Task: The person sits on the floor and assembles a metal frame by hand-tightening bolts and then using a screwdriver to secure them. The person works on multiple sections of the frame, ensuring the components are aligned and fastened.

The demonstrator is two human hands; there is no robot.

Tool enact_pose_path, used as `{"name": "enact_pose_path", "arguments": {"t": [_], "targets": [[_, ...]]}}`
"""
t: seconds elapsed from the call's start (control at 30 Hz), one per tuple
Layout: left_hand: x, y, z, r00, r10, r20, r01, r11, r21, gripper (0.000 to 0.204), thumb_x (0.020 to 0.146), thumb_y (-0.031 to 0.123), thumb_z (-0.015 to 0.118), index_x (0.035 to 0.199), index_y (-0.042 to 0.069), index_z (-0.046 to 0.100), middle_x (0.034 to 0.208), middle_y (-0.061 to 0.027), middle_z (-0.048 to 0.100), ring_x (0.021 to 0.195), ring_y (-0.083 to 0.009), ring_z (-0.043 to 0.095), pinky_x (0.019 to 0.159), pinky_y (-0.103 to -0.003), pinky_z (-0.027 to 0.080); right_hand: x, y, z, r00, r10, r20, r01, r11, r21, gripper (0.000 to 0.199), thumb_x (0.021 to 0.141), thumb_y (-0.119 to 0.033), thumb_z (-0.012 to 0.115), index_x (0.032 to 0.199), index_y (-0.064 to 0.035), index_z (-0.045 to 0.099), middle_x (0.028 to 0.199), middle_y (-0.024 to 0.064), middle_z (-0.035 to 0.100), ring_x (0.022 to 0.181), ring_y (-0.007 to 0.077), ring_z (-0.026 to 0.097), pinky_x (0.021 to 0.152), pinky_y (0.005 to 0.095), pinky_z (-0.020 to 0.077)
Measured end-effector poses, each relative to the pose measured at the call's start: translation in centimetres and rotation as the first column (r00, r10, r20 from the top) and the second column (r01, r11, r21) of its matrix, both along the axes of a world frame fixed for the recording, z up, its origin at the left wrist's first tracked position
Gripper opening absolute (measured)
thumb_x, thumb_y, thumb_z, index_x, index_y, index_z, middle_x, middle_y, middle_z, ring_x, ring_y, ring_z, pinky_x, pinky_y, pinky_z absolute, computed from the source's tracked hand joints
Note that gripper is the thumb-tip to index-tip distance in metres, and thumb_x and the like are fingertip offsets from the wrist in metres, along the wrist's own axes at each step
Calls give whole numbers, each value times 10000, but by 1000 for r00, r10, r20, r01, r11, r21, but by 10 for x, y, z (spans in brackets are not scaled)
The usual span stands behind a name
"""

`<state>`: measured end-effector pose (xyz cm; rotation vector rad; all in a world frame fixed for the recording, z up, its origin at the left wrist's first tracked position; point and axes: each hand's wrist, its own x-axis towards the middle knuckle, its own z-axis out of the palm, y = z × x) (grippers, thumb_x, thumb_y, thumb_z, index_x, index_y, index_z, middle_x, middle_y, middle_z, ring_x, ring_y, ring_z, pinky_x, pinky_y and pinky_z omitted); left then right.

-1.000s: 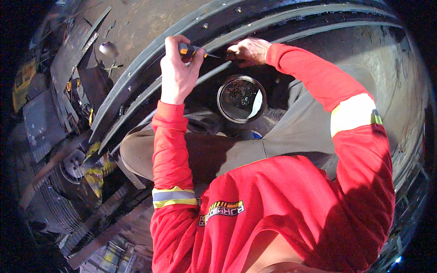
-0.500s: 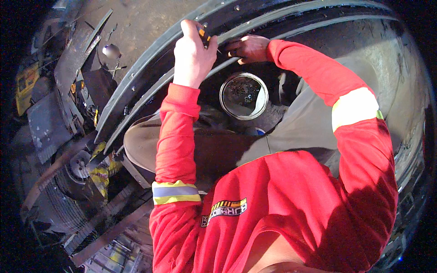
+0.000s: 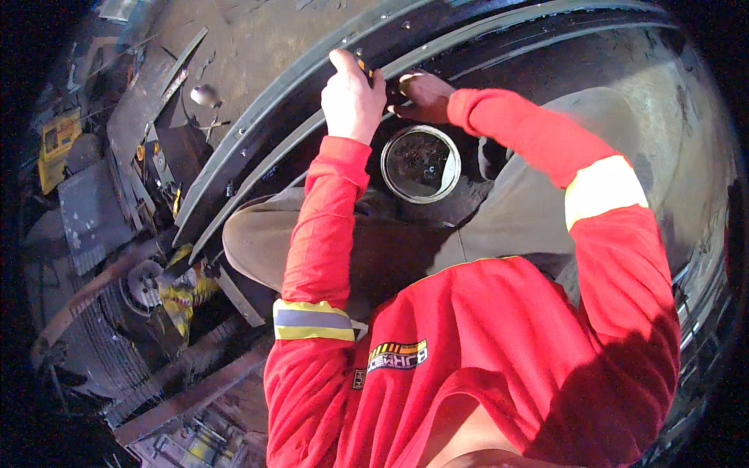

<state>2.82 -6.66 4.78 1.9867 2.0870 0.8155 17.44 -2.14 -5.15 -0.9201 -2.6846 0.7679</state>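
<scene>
My left hand (image 3: 353, 100) is closed around a tool with a black-and-yellow handle (image 3: 364, 67). Its working end is hidden, so I cannot tell its exact kind. That hand is over the long curved dark metal rails (image 3: 257, 113), which have small bolts along them. Just to its right, my right hand (image 3: 425, 95) is at the inner rail with its fingers bent and largely in shadow. What its fingertips pinch, if anything, does not show. An open round tin (image 3: 452, 179) with small dark pieces inside stands below both hands, between my legs.
At left lie a yellow-and-grey power tool (image 3: 187, 292) with a round disc, a yellow box-like item (image 3: 58, 144) and flat metal plates (image 3: 87, 207). A small round shiny object (image 3: 206, 96) sits on the ground beyond the rails. Metal bars (image 3: 187, 390) cross the lower left.
My right hand has drawn left and slightly nearer, closing the gap to my left hand. The whole view has shifted a little. My left hand still grips the tool.
</scene>
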Motion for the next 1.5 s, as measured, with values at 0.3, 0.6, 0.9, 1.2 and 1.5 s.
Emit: {"name": "enact_pose_path", "arguments": {"t": [0.3,0.6,0.9,1.2,1.5], "targets": [[-28,16,21,910,-365,198,393,911,-123,399,763,152,685,1018,46,396,790,-230,628,706,-443,613,593,-458,485,-32,-21,-22,814,-445,-374,486,874,16,215,751,-229,646,775,-15,651,738,189,621,697,380,594,643,455,475],[5,-8,-11,996,-82,-37,83,996,15,430,751,178,654,1017,13,359,726,-230,618,627,-395,623,556,-456,510,-35,-28,-29,862,-485,-150,494,869,34,138,733,-219,626,808,-112,671,863,140,619,914,321,578,834,465,412],[2,-4,-7,994,-106,-39,105,994,-22,491,745,203,687,1044,22,343,713,-246,603,665,-427,610,587,-479,498,-32,-20,-35,867,-447,-218,454,891,-20,145,689,-125,649,817,-73,693,781,166,639,766,353,610,721,427,477],[-26,15,37,932,-321,-171,282,935,-217,374,661,276,746,879,53,540,829,-176,640,791,-356,630,689,-427,500,-12,-47,-15,125,-873,-472,535,460,-709,148,783,-156,658,811,-11,661,708,116,657,601,187,627,517,317,467],[-16,32,49,550,-561,-619,380,828,-412,389,781,438,616,877,61,618,782,-159,652,785,-351,640,670,-427,507,-69,-79,-23,-19,-999,26,-564,-10,-826,780,870,-540,436,1427,-75,149,1479,185,156,1327,314,256,1067,478,240]]}}
